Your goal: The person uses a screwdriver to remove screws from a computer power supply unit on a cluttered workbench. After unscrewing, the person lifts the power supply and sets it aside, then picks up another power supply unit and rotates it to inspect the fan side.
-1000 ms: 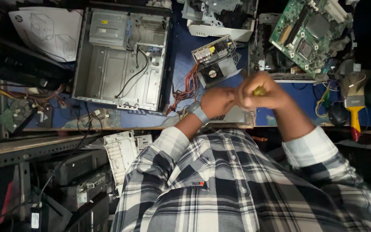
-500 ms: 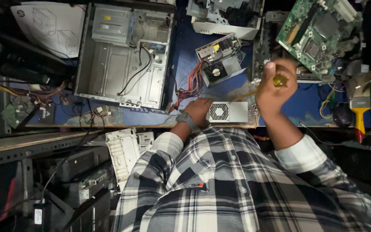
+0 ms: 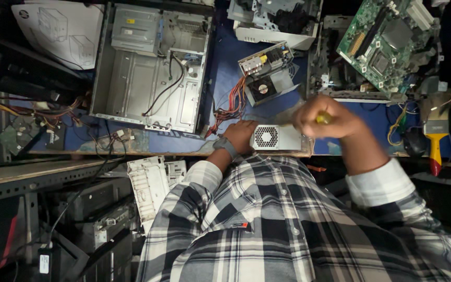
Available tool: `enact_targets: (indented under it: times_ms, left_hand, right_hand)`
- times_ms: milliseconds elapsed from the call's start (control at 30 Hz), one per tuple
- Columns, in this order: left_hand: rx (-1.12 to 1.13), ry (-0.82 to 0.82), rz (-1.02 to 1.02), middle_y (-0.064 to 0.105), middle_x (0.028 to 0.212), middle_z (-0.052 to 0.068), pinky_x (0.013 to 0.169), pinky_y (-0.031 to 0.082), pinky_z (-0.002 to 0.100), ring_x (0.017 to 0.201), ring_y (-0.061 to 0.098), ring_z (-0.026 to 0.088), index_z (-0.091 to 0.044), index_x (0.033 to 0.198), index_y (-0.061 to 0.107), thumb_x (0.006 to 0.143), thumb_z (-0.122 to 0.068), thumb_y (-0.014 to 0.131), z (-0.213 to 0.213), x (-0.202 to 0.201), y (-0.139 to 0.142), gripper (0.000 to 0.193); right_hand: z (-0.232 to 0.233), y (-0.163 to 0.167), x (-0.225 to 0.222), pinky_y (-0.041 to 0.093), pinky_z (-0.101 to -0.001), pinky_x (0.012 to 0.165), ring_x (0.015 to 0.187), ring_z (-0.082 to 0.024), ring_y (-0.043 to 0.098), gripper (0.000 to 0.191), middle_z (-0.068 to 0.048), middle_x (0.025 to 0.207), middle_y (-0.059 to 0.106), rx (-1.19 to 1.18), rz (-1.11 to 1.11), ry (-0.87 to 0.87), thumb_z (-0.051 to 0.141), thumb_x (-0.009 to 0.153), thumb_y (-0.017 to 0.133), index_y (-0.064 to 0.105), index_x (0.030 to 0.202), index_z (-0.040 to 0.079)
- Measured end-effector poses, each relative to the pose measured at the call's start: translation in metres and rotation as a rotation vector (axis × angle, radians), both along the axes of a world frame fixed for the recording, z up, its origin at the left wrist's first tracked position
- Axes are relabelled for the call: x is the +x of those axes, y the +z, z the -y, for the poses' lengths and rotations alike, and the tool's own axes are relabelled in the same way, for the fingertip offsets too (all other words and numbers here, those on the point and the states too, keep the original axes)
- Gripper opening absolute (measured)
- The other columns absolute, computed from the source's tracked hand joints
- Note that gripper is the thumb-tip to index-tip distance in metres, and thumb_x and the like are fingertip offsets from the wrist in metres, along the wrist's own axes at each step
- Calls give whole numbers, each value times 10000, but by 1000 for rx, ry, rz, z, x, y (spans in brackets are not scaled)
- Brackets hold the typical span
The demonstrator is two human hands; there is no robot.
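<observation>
Overhead, two hands work on a small grey power supply box at the near edge of a crowded blue bench.

Seen from the head camera, the left hand rests flat against the box's left side, steadying it, fingers not closed around anything. The right hand is fisted tight on a yellow-handled screwdriver just above the box's right end. Since the box sits right at the bench lip, a hard push could tip it off. Red and orange wires crowd the left; the open computer case, another opened power supply and a green circuit board leave little free room.
</observation>
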State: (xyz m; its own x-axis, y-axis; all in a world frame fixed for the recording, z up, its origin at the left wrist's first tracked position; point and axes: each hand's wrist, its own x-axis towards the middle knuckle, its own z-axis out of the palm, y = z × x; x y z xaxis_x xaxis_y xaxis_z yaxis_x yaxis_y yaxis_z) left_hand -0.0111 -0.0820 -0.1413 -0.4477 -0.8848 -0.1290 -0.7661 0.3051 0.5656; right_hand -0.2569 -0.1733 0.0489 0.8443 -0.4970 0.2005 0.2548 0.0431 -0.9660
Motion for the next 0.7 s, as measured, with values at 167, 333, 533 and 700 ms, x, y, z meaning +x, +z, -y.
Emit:
enact_targets:
  times_ms: [167,333,533,700]
  left_hand:
    - [37,11,19,622,1355,99,982,505,488,1271,580,313,-109,1343,559,569,-304,905,-1,0,2,870]
    - [29,25,-29,625,1348,96,980,497,494,1261,575,325,-119,1355,559,575,-306,923,-2,1,3,882]
    - [52,16,6,620,1365,86,1006,495,483,1279,570,322,-139,1354,562,563,-298,929,-1,1,0,886]
    - [78,15,32,602,1393,83,1018,476,495,1294,555,316,-139,1366,550,550,-321,948,-1,0,2,926]
  right_hand:
    - [-43,-33,39,383,-286,610,586,-140,518,449,-27,678,574,-70,-237,-1355,223,1139,648,571,734,46]
    - [-39,3,46,519,-299,704,860,-130,615,256,-92,1048,592,-509,-48,-1077,218,1061,672,567,1027,-14]
    - [-11,19,4,486,-320,690,783,-166,628,205,-97,892,671,-66,-13,27,178,884,740,666,975,9]
    - [-8,-19,-2,429,-294,566,571,-133,566,313,-37,632,600,-8,-31,-91,166,945,739,593,690,57]
